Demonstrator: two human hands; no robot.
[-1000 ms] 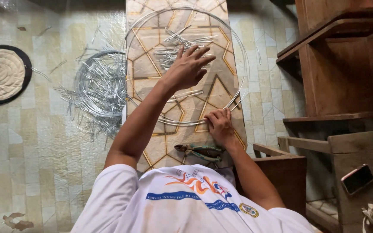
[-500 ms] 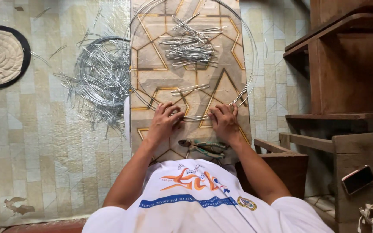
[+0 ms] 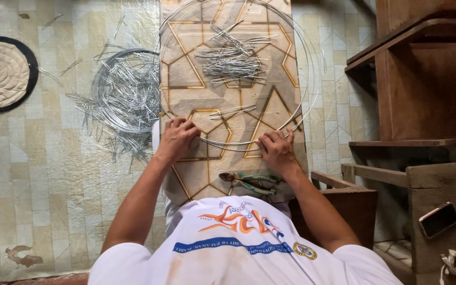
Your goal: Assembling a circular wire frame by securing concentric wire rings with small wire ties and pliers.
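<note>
Wire hoop (image 3: 307,79), upper centre on patterned board (image 3: 185,79): thin, light, springy, likely slippery; best held at its near arc. Left hand (image 3: 178,138) and right hand (image 3: 275,149) both clamped there. Pliers (image 3: 249,181) below.

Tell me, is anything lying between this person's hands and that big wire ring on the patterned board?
Nothing visible does. The left hand and right hand both already rest on the near arc of the wire ring. The pliers lie nearer the body, the cut wire pieces inside the ring.

2 hands (image 3: 178,138), 1 pliers (image 3: 250,182), 1 phone (image 3: 438,219).
</note>
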